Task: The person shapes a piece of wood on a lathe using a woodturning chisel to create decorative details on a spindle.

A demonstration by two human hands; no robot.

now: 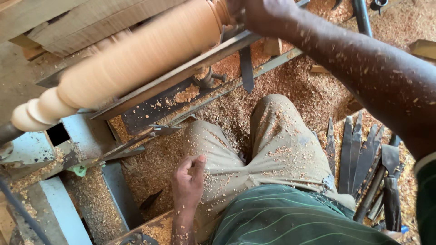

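Note:
A long pale wooden spindle (136, 59), blurred as it turns, lies across a lathe from lower left to upper right, with rounded beads at its left end. A metal tool rest bar (181, 75) runs along its near side. My right hand (265, 16) reaches to the spindle's far end at the top edge. It is closed over the rest there, its fingers hidden, so whether it holds a tool I cannot tell. My left hand (188, 177) rests on my left knee, its fingers curled in against the thumb and nothing visible in it. Wood chips speckle my right forearm and trousers.
Thick sawdust (290, 81) covers the ground around my legs. Several dark chisels (363, 159) lie side by side at my right. The pale blue lathe frame (36, 145) stands at the left. Wooden planks (81, 22) lie behind the spindle.

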